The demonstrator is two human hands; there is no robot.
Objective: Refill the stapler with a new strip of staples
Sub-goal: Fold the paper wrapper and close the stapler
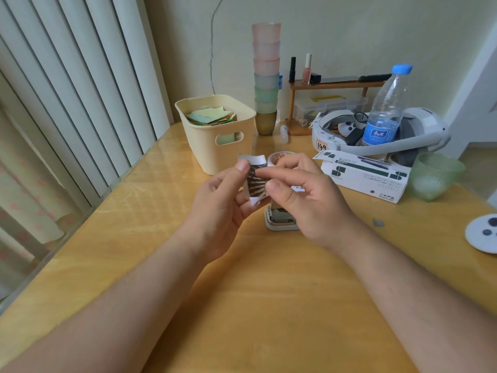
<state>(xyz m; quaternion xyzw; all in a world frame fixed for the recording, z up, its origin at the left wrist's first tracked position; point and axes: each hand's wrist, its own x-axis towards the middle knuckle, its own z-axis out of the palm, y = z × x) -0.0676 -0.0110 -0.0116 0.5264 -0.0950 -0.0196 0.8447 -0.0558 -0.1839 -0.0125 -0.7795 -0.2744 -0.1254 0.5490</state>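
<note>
Hands [220,195] around staple box [255,181]

Left hand [220,195] holds staple box [255,181]; right hand [304,192] pinches inside it.

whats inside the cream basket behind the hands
The cream basket holds a loose pile of coloured paper sheets, green, blue and orange. Only the top layer shows; anything beneath is hidden by the basket walls.

Your wooden table [269,305] shines glossy under a clear coat. At twelve o'clock the stapler [281,218] shows polished metal; the staple box [255,181] above it looks like thin paper. At eleven o'clock stands a smooth, matt plastic basket [212,146].
</note>
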